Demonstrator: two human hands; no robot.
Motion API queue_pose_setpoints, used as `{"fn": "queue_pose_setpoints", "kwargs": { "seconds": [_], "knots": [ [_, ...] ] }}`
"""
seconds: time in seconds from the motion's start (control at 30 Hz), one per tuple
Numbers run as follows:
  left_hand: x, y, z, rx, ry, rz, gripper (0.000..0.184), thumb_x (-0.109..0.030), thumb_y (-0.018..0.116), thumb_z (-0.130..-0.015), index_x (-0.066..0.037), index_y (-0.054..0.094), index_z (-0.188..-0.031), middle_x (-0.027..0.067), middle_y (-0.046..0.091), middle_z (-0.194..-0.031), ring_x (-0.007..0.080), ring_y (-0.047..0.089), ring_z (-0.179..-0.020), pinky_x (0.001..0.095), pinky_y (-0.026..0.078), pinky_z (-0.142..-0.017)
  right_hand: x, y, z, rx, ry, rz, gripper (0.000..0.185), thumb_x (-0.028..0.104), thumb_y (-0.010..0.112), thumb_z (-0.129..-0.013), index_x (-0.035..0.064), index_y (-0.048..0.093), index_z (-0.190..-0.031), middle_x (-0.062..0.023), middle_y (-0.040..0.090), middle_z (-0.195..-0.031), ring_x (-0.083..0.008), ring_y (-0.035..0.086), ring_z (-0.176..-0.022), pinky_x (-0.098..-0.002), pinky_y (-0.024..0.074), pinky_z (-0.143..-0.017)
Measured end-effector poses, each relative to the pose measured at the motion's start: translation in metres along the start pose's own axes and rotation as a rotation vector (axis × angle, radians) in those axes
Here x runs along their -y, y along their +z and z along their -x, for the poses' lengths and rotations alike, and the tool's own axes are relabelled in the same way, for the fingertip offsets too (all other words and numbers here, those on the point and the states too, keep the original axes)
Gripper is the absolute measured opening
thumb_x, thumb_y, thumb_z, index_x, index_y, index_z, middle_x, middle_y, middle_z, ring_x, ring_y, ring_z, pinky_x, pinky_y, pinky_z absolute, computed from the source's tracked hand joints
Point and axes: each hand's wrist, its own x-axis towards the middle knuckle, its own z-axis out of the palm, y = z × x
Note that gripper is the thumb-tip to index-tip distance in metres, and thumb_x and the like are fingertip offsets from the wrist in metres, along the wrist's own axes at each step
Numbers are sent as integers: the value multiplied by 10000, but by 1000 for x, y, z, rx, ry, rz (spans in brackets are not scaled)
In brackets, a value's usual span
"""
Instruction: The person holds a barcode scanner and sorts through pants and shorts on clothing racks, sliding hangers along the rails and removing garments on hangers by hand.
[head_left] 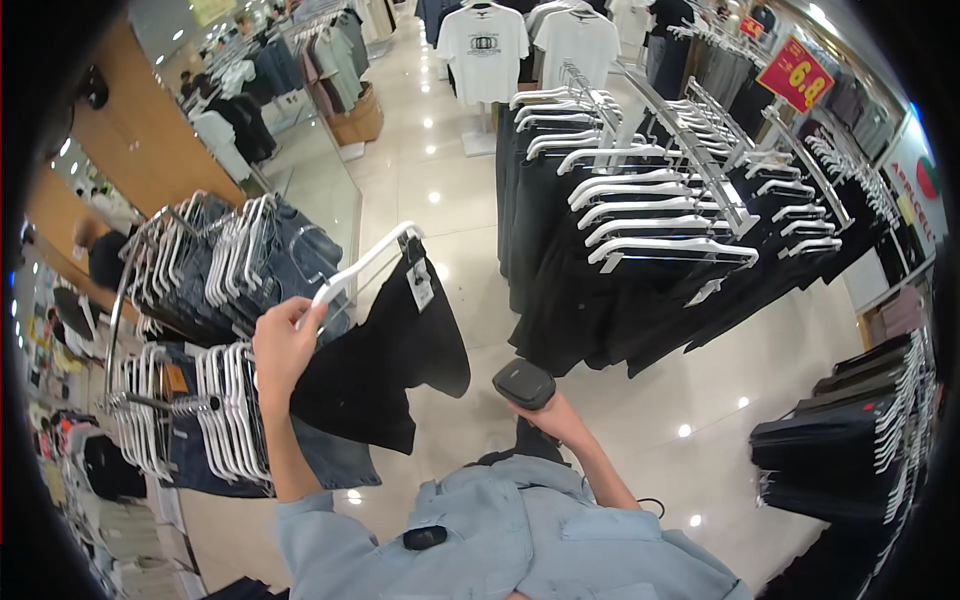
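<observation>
My left hand [285, 345] is closed on a white hanger [365, 258], from which black shorts [385, 355] hang tilted, with a white tag [419, 284] near the waistband. Low in front of my body, my right hand [555, 415] holds a dark grey handheld device [524, 384], its rounded top facing up. The fingers beneath the device are mostly hidden. A gap separates the shorts from the device.
Denim on white hangers fills a round rack [122, 300] at left. Black garments [570, 300] hang from a metal rack [690, 140] at right. Dark clothes [830, 440] hang at lower right. White T-shirts [483, 50] stand ahead. A person [103, 255] is at far left.
</observation>
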Motion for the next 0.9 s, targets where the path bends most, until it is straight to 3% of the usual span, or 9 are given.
{"fn": "queue_pose_setpoints", "kwargs": {
  "seconds": [0.07,0.27,0.33,0.37,0.47,0.67,0.73,0.8,0.9],
  "knots": [
    [2,12,-12,20,3,-2,296,-317,717,-917,-29,768,-963,159,697,-707,288,690,-642,379,498,-627,-14,1,-1,-108,-156,-80,323,341,826,-870,60,700,-968,18,590,-656,-86,522,-591,-304,437,-546],
    [-15,37,-56,78,84,-64,295,-320,733,-908,-35,778,-969,160,704,-715,293,700,-657,375,508,-641,-41,-19,-6,-131,-35,-42,358,361,837,-850,38,705,-930,-10,609,-642,-110,543,-598,-322,464,-571],
    [-29,44,-73,141,90,-105,294,-318,743,-899,-36,783,-971,161,708,-722,302,703,-665,373,513,-648,-43,-28,-12,-124,25,-25,363,354,841,-847,26,701,-910,-15,619,-650,-115,548,-605,-332,477,-591],
    [-37,47,-82,160,104,-104,300,-322,747,-892,-34,789,-965,165,709,-722,313,704,-670,377,516,-649,-38,-38,-14,-61,146,10,440,356,838,-832,-4,743,-1066,-154,769,-964,-242,719,-885,-388,556,-848],
    [-55,62,-113,164,199,-121,306,-326,743,-893,-31,794,-956,169,707,-720,319,703,-669,377,518,-650,-52,-52,-32,-108,29,-12,447,372,835,-819,1,743,-1050,-183,763,-937,-281,738,-887,-401,560,-827],
    [-110,97,-182,236,356,-120,326,-334,747,-882,-20,795,-955,160,692,-689,303,668,-618,377,508,-625,-65,-81,-68,-178,-1,21,497,421,835,-775,2,743,-1025,-199,754,-891,-339,751,-888,-414,563,-815],
    [-136,109,-204,274,390,-109,327,-336,750,-881,-21,796,-958,158,688,-682,300,656,-603,378,503,-618,-59,-93,-74,-192,31,42,501,425,834,-769,15,740,-1040,-190,756,-915,-338,747,-900,-411,561,-815],
    [-162,123,-227,315,425,-96,329,-337,753,-879,-22,797,-962,155,684,-675,297,644,-588,379,498,-611,-43,-110,-74,-102,117,29,460,364,832,-810,23,723,-1098,-154,745,-1014,-251,708,-983,-383,545,-901],
    [-202,147,-259,343,556,-72,331,-340,754,-882,-27,799,-980,165,678,-673,301,635,-577,387,488,-601,-64,-118,-90,-113,78,-23,479,375,827,-812,32,726,-1131,-151,747,-1048,-261,707,-1011,-391,546,-915]
  ]
}}
